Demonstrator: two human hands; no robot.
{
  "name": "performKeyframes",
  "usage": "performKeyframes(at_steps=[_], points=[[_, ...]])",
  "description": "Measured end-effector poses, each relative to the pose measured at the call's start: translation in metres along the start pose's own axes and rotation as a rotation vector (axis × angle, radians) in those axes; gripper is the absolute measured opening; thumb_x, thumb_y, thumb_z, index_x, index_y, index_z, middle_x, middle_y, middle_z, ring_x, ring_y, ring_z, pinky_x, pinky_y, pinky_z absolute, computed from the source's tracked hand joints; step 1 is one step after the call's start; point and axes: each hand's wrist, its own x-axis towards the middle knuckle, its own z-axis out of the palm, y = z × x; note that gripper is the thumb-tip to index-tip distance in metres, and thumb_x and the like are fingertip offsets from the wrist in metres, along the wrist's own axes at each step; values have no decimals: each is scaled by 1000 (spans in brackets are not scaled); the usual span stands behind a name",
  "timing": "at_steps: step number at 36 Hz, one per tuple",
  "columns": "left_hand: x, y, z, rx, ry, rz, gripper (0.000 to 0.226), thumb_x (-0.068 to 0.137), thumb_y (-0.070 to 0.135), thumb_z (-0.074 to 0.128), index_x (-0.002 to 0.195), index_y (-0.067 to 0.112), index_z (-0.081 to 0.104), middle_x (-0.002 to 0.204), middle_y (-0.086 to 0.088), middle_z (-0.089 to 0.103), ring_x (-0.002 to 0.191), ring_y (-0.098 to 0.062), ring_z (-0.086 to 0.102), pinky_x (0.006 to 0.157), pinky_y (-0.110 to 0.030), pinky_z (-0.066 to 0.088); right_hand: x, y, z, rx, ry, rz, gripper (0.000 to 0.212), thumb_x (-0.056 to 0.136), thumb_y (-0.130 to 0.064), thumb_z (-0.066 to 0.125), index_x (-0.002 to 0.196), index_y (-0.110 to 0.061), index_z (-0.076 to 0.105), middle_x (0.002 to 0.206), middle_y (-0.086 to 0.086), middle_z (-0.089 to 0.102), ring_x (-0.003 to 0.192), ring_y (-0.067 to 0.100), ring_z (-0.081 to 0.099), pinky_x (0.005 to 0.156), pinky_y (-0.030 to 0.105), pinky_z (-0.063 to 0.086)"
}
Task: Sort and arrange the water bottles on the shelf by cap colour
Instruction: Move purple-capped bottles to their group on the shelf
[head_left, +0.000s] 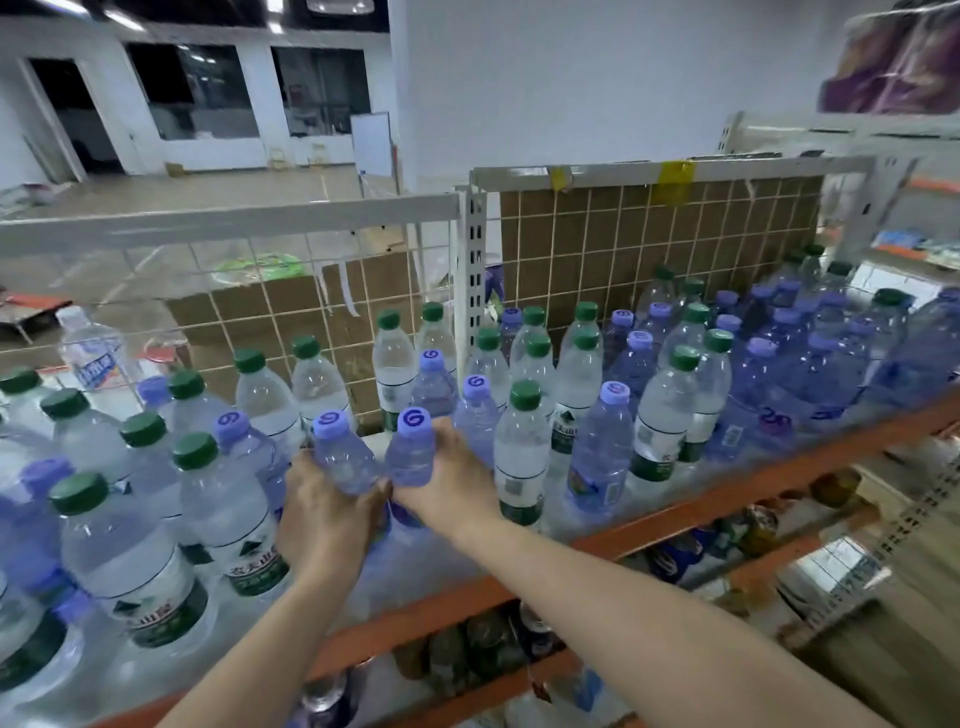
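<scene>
Left hand (324, 512) wraps one purple-cap bottle (343, 460), right hand (452, 486) wraps another (410, 452); both at shelf (727, 486) front-centre, among mixed green caps. Likely full: heavy, thin walls flex, film slick. Best hold: mid-body, below shoulder, not cap.

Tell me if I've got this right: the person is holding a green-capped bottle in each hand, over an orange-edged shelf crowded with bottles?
Not quite. The head view shows the left hand and the right hand each gripping a purple-capped bottle, not green-capped ones. The rest holds: the orange-edged shelf is crowded with bottles.
</scene>
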Motion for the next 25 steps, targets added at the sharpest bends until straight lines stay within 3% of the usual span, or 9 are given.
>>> performKeyframes(at_steps=[3, 8, 15, 22, 25], points=[[-14, 8, -6, 33, 18, 53, 81, 70, 47, 79, 130, 10, 39, 126, -15, 54, 106, -38, 59, 76, -44, 46, -16, 10, -18, -18, 12, -22, 59, 76, -49, 70, 119, -17, 44, 116, 4, 54, 102, 32, 59, 74, 35, 42], [-40, 28, -8, 79, 31, 65, 74, 68, 52, 77, 120, 15, 41, 114, -14, 60, 97, -37, 62, 69, -40, 43, -42, 26, -45, -67, 54, -54, 79, 74, -62, 69, 132, -20, 37, 128, 2, 49, 112, 30, 55, 85, 41, 47], [-90, 71, 9, 94, 1, 114, 60, 70, 53, 75, 102, 18, 39, 100, -11, 61, 91, -34, 62, 66, -36, 37, -70, 69, -98, -113, 85, -76, 87, 74, -68, 65, 139, -22, 30, 132, 0, 46, 117, 29, 51, 85, 41, 47], [-148, 128, 55, 27, -37, 158, 65, 68, 49, 76, 110, 14, 42, 108, -14, 59, 94, -36, 61, 71, -40, 44, -102, 141, -173, -183, 88, -6, 77, 77, -58, 66, 135, -20, 32, 128, 2, 46, 114, 29, 52, 85, 38, 44], [-173, 156, 79, 43, -49, 167, 66, 68, 55, 72, 109, 14, 42, 102, -11, 59, 87, -33, 60, 69, -38, 44, -112, 178, -206, -199, 113, 29, 79, 79, -57, 65, 140, -20, 30, 134, 0, 43, 119, 27, 50, 89, 39, 47]])
